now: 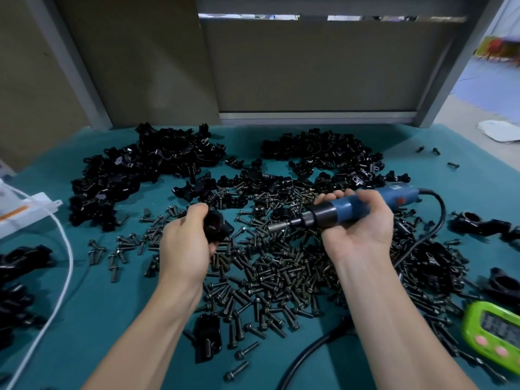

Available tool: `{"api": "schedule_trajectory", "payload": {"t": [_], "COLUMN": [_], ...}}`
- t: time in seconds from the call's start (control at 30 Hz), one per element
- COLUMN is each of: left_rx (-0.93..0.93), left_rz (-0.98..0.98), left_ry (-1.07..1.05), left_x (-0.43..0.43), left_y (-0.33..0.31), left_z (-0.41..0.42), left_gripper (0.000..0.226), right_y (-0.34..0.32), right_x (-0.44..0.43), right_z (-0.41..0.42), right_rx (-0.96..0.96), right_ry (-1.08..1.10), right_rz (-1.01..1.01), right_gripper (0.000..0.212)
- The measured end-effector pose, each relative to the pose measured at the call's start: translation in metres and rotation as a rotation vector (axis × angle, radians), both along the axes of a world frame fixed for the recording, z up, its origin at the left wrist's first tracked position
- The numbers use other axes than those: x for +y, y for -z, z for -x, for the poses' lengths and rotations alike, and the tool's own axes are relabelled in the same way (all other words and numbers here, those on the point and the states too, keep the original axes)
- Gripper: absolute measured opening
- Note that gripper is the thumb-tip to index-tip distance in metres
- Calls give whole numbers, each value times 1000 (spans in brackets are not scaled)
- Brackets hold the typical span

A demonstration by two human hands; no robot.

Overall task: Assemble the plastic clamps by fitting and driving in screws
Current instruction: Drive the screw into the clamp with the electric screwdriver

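Note:
My left hand [184, 243] grips a black plastic clamp [218, 225] just above the screw pile. My right hand [357, 223] holds a blue and black electric screwdriver [342, 211] lying sideways, its metal bit [277, 227] pointing left toward the clamp with a gap between them. A wide heap of dark screws [281, 271] covers the teal table [112, 313] under and between both hands. Loose black clamp parts lie in two piles at the back, one on the left [135, 175] and one on the right [323, 153].
The screwdriver's black cable [434, 220] loops right and down to the front edge. A white cord [66, 266] and a white packet [25, 212] lie at the left. A green timer [495, 336] sits at the right front. More clamps [484, 226] lie at the far right and a further group of clamps [19, 260] at the far left.

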State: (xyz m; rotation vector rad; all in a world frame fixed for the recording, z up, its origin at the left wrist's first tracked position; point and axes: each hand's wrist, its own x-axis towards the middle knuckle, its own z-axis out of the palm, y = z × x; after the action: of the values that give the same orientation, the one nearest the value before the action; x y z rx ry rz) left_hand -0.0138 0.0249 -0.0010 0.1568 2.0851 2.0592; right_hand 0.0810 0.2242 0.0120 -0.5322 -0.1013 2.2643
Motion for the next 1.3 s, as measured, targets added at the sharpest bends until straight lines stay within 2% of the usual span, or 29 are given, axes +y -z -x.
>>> {"api": "schedule_trajectory", "payload": {"t": [0.1, 0.23, 0.33, 0.43, 0.53, 0.63, 0.7, 0.83, 0.9, 0.93, 1.0, 1.1, 1.17, 1.23, 1.3], "left_rx": [91, 202, 217, 218, 256, 306, 320, 366, 408, 423, 455, 469, 388, 283, 221], "left_rz": [99, 150, 162, 162, 210, 257, 258, 248, 246, 245, 234, 180, 58, -101, -171], "left_ry": [40, 93, 125, 164, 189, 214, 218, 159, 111, 95, 102, 205, 279, 317, 312], "left_x": [2, 2, 5, 3, 2, 2, 2, 4, 6, 6, 5, 5, 6, 9, 9], "left_y": [9, 15, 9, 9, 7, 6, 6, 8, 11, 11, 11, 8, 5, 3, 2], "left_z": [-4, -8, -8, -8, -10, -12, -13, -16, -19, -21, -22, -17, -17, -16, -14], "left_gripper": [37, 41, 8, 43, 63, 59, 54, 54, 52, 53, 56, 61, 60, 50, 40], "right_y": [1, -5, -15, -19, -13, -12, -17, -25, -15, -7, 4, 9, 11, 13, 15], "right_x": [-7, -15, -10, -13, -27, -34, -38, -60, -72, -76, -80, -76, -71, -69, -68], "right_z": [4, 6, 4, -4, -14, -26, -30, -20, -12, -9, -6, -8, -9, -9, -9], "right_rx": [-102, -218, -422, -573, -906, -1220, -1322, -988, -888, -850, -788, -675, -621, -588, -548], "right_ry": [-41, -103, -167, -194, -176, -110, -152, -400, -552, -562, -476, -374, -371, -431, -521], "right_rz": [-9, -100, -239, -351, -556, -907, -1169, -1405, -1449, -1427, -1363, -1290, -1259, -1228, -1180], "right_gripper": [50, 41, 45, 38, 11, 5, 10, 9, 13, 18, 15, 18, 25, 27, 24]}}
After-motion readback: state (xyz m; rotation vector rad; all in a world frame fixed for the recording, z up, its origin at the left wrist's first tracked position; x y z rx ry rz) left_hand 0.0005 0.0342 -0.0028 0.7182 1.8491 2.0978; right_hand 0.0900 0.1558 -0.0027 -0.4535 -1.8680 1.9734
